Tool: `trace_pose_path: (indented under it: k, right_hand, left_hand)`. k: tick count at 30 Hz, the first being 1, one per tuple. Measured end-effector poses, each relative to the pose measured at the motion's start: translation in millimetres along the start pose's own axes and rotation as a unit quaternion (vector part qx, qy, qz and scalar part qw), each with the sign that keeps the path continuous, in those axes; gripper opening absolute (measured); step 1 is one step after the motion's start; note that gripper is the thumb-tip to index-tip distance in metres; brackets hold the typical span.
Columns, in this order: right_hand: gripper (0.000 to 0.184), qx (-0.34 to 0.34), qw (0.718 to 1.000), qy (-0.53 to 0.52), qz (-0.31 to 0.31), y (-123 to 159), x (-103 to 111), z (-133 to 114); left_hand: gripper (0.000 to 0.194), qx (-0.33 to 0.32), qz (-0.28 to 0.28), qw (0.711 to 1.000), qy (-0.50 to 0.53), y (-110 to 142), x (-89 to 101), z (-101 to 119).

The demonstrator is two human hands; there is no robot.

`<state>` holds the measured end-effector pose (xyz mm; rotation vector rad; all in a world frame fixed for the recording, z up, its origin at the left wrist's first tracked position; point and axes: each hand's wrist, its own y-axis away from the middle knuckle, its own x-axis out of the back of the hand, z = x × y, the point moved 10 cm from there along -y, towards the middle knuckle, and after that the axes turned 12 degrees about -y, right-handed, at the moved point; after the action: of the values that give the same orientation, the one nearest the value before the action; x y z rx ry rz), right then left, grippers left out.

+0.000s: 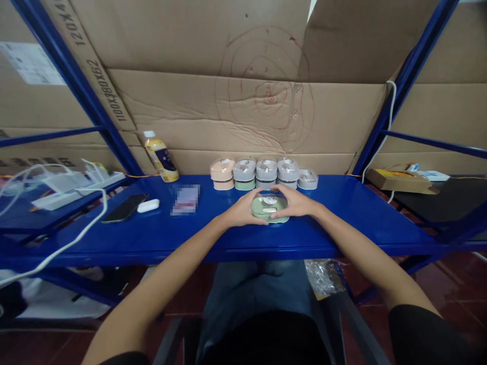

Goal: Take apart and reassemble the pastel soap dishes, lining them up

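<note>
A green oval container (271, 206) with a clear lid and a round label sits near the middle of the blue table. My left hand (245, 209) wraps round its left side, thumb at the front and fingers at the back. Round the right side my right hand (297, 202) grips it in the same way. Just behind it stands a row of similar lidded containers, mostly stacked in twos: a peach stack (222, 174), a grey-and-green stack (244, 174), two grey stacks (266, 174) and a single grey container (308, 179) at the right end.
On the table's left lie a phone (126, 208), a white earbud case (148, 206) and a blurred packet (186, 199). A yellow bottle (161, 157) leans at the back. White cables and a power strip (78, 190) are further left; an open carton (401, 181) stands on the right shelf.
</note>
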<state>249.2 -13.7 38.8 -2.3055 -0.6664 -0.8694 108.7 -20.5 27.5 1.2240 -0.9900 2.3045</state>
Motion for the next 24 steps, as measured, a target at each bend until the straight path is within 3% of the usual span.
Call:
trace_pose_path:
  k: [3, 6, 8, 10, 13, 15, 20, 24]
  right_hand:
    - [0.111, 0.013, 0.999, 0.036, -0.008, -4, -14, -9]
    - [0.103, 0.021, 0.999, 0.028, -0.007, -5, -14, -10]
    - [0.092, 0.032, 0.999, 0.004, 0.016, -3, 1, -9]
    - [0.079, 0.03, 0.998, -0.027, 0.046, 0, 24, -2]
    - [0.069, -0.015, 0.994, -0.042, 0.096, 9, 60, 20]
    - [0.068, -0.053, 0.99, -0.027, 0.131, 16, 79, 37]
    - [0.068, -0.098, 0.982, -0.01, 0.159, 21, 95, 65]
    - [0.066, -0.102, 0.99, -0.023, 0.098, 19, 89, 66]
  left_hand:
    - [0.12, 0.012, -0.011, 1.0, 0.015, -1, -3.8, 0]
    - [0.126, 0.023, -0.014, 0.999, 0.025, 0, -3.9, -7]
    - [0.127, 0.022, -0.007, 1.0, 0.02, 1, 0.0, -12]
    - [0.115, 0.012, -0.002, 1.0, -0.001, 2, 5.1, -14]
    - [0.068, -0.016, -0.017, 0.999, -0.037, 4, 6.9, -13]
    - [0.048, -0.022, -0.027, 0.998, -0.05, 4, 5.1, -13]
    - [0.047, -0.008, -0.009, 0.999, -0.041, 2, 10.7, -17]
    - [0.053, 0.024, 0.045, 0.998, -0.044, 3, 41.7, -36]
